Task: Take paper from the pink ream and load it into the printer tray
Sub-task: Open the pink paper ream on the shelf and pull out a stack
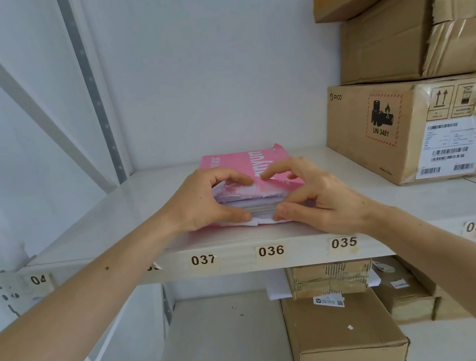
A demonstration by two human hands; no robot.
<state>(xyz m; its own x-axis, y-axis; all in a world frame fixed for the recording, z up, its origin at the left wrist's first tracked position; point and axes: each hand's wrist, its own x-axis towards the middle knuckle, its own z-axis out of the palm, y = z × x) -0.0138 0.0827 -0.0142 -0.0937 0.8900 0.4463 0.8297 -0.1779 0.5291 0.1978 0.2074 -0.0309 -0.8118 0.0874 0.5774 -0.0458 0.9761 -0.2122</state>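
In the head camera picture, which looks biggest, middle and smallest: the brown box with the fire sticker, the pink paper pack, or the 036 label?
1. Brown cardboard box with the fire sticker
2. Pink paper ream with torn wrapper, partly hidden by both hands
3. Small cream 036 label

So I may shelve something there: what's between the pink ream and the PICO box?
Head view: bare shelf separates the pink ream from the PICO box.

Open shelf [93, 226] room left of and behind the pink ream [238, 165], clear above up the wall; blocked on the right by stacked cardboard boxes [403, 131], with a narrow gap between.
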